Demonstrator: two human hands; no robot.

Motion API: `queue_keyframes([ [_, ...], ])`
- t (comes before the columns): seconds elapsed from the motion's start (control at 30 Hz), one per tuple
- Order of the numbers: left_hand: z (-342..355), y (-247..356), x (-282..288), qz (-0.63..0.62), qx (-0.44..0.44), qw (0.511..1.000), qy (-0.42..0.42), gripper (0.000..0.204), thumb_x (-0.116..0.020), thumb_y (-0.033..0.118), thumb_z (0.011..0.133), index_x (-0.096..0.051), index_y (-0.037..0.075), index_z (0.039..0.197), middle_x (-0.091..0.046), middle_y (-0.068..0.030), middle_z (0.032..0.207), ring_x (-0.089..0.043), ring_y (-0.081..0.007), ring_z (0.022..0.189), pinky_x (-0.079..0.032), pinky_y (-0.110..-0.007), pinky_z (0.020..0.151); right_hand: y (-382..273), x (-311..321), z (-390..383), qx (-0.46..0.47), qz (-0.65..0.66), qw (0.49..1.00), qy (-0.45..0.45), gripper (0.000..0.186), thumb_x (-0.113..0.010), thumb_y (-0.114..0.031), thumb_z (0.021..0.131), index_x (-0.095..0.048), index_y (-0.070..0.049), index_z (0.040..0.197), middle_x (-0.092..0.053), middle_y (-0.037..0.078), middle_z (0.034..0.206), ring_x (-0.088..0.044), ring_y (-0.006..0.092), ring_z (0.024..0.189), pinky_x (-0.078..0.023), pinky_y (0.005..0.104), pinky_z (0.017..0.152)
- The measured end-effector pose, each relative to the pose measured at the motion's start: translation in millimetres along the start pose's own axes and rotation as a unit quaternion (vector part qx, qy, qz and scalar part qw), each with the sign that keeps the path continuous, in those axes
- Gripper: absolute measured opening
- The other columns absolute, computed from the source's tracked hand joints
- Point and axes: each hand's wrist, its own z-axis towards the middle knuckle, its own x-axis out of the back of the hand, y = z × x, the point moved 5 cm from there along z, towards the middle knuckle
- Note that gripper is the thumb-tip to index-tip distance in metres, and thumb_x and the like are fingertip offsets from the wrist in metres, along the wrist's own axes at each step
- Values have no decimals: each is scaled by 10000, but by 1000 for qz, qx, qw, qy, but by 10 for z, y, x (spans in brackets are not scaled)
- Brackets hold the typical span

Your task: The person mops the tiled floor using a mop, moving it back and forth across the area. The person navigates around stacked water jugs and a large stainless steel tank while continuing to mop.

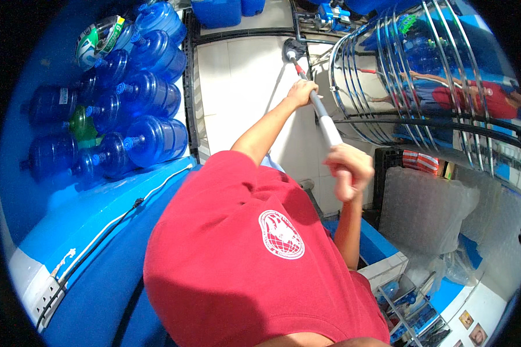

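A mop with a grey and white pole and a red joint slants away from me. Its dark mop head rests on the white tiled floor, beside the foot of a shiny metal tank. Partway down the pole, my left hand is wrapped round it with the arm stretched out. My right hand is closed at the pole's upper end, near my chest; the pole's tip is hidden in it. This hand looks slightly blurred.
Big blue water bottles are stacked along the left wall. The banded metal tank stands at the right, with a black pipe across it. Bubble wrap and a wire rack are at lower right. A cable runs to a power strip.
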Motion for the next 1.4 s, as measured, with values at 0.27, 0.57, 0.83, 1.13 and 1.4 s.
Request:
queue_keyframes([
  [0.27,-919,1237,374,-69,-112,990,-44,316,-674,365,826,-619,85,689,-617,-129,692,-615,-326,673,-484,-439,623,-714,813,-163,149,232,959,70,245,-535,-165,839,-544,-16,645,-482,20,442,-470,143,325,-422,264,375],
  [0.57,-1604,1040,605,-51,-206,971,-105,69,-638,157,676,-599,106,699,-597,-102,624,-607,-331,603,-477,-453,547,-461,929,-119,65,316,939,117,235,-500,-146,843,-508,-30,639,-447,15,429,-415,115,308,-386,280,340],
  [0.83,-1764,-226,1281,96,-140,977,-129,123,-658,160,719,-553,111,678,-601,-103,644,-621,-335,654,-479,-461,576,-441,-261,-10,116,357,920,-111,146,-527,-109,696,-525,-44,566,-446,42,471,-417,193,397,-345,336,419],
  [1.13,-1737,-1820,1671,125,205,970,29,193,-702,267,789,-593,123,855,-624,-128,982,-593,-323,993,-470,-407,878,75,-1410,-9,102,251,943,-193,110,-466,6,562,-533,-43,635,-482,99,516,-519,291,477,-442,369,513],
  [1.4,-1318,-832,1368,7,-5,997,-71,199,-737,266,768,-651,91,809,-635,-146,795,-622,-342,813,-494,-416,750,-479,-671,-63,-15,164,973,-163,134,-460,17,595,-543,-50,676,-520,109,570,-537,296,532,-443,386,527],
])
